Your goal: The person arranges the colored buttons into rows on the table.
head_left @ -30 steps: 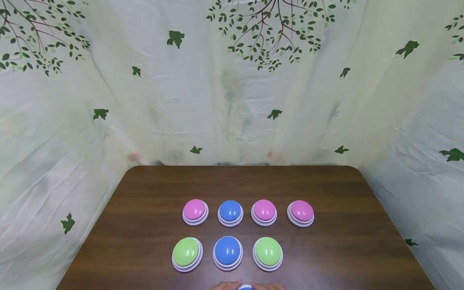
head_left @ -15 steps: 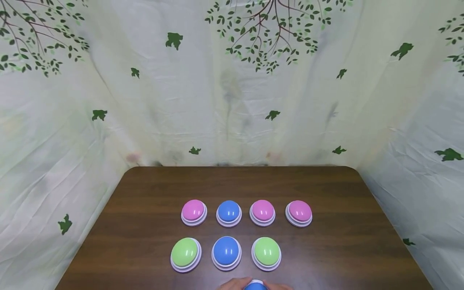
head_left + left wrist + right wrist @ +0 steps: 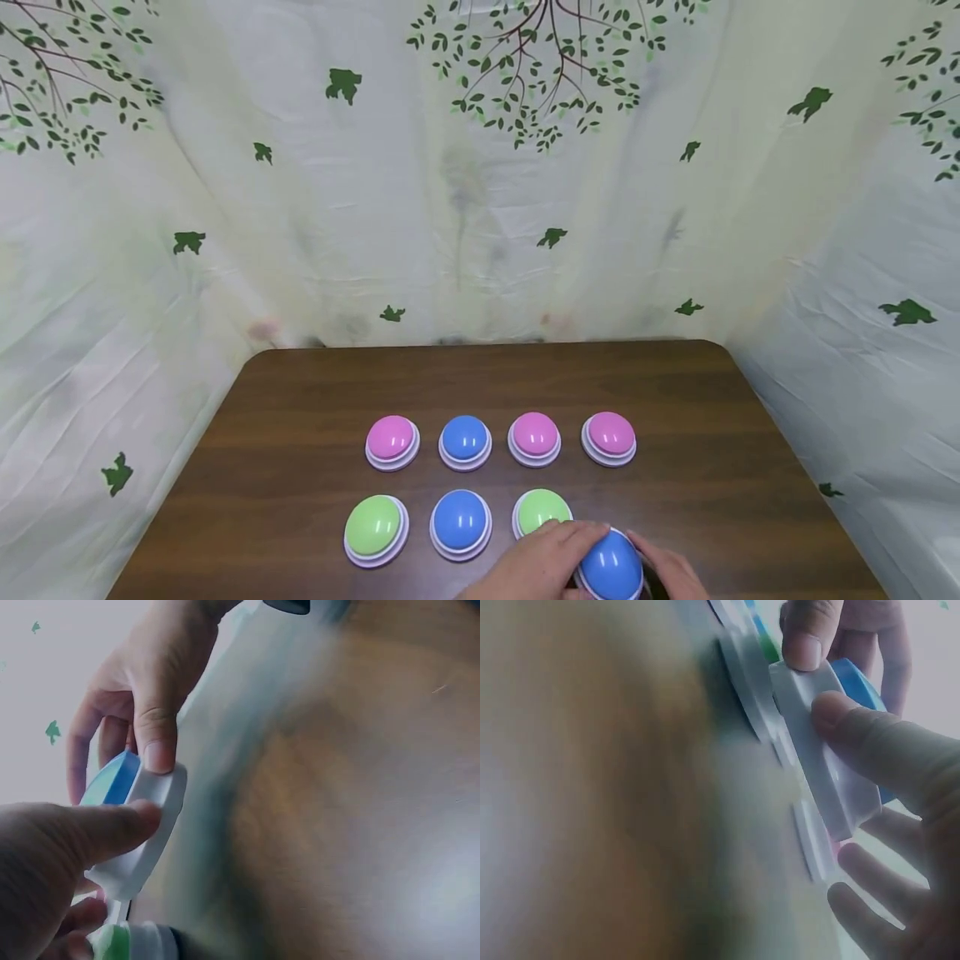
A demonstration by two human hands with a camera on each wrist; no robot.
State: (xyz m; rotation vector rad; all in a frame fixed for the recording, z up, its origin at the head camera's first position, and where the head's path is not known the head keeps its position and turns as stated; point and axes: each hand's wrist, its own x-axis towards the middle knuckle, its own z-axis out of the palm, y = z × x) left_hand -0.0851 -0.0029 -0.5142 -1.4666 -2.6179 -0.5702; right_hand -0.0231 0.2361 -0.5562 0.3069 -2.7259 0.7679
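Observation:
In the head view a round blue push button (image 3: pixel 611 565) with a white base is held at the bottom, right of centre. My left hand (image 3: pixel 534 563) grips its left side, fingers along the rim. On the opposite side my right hand (image 3: pixel 670 573) holds it, partly cut off by the frame. Both wrist views show the thumbs pressed on the white base (image 3: pixel 154 791), which is tilted and lifted off the table. Just behind the left hand sits a green push button (image 3: pixel 542 508), its lower part hidden by that hand.
A blue button (image 3: pixel 460 521) and another green button (image 3: pixel 372 527) continue the near row leftward. The far row has pink buttons (image 3: pixel 535 435) and one blue button (image 3: pixel 464 439). They stand on a brown wooden table (image 3: pixel 300 392), with a leaf-patterned cloth (image 3: pixel 420 208) hanging behind.
Both hands and the blue button have come up from the bottom edge and moved right, beside the near row. The left hand now covers part of the green button. The view has shifted slightly.

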